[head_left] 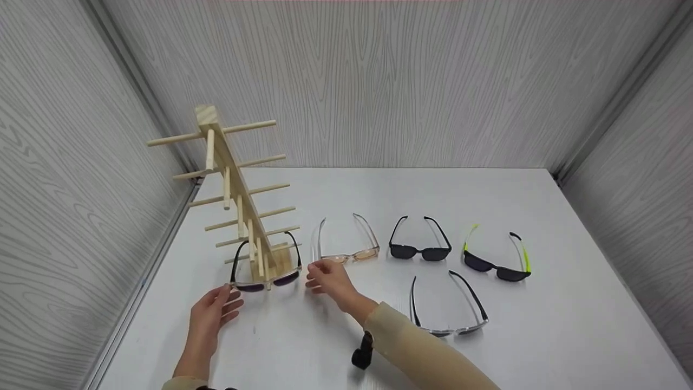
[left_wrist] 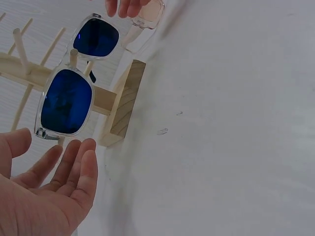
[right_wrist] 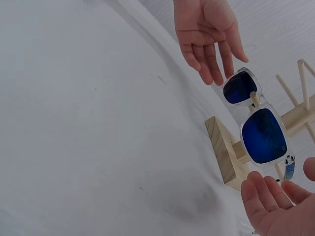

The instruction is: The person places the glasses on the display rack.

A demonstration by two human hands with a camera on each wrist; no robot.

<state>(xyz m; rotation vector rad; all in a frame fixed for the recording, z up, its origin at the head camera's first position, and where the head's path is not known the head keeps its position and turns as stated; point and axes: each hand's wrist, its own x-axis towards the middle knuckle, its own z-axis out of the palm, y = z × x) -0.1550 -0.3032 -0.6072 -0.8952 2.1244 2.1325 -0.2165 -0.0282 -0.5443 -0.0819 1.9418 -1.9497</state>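
Clear-framed sunglasses (head_left: pixel 286 279) with blue lenses sit low on the wooden display rack (head_left: pixel 238 181), their bridge over a short front peg. Dark temple ends reach back on both sides of the post. My left hand (head_left: pixel 208 314) is at the left hinge, fingertips right by the frame; in the left wrist view its thumb and fingers (left_wrist: pixel 88 172) are spread apart. Off the opposite hinge, my right hand (head_left: pixel 333 281) hovers with relaxed fingers. The right wrist view has a gap between its thumb and fingers (right_wrist: pixel 253 196), close below the lens.
Orange-tinted glasses (head_left: pixel 373 253) lie just beyond my right hand. Further right are black sunglasses (head_left: pixel 435 254) and black-and-yellow sunglasses (head_left: pixel 509 274). Another clear-framed pair (head_left: pixel 471 328) lies near my right forearm. Grey wood-grain panels (head_left: pixel 379 81) enclose the white table (head_left: pixel 568 325).
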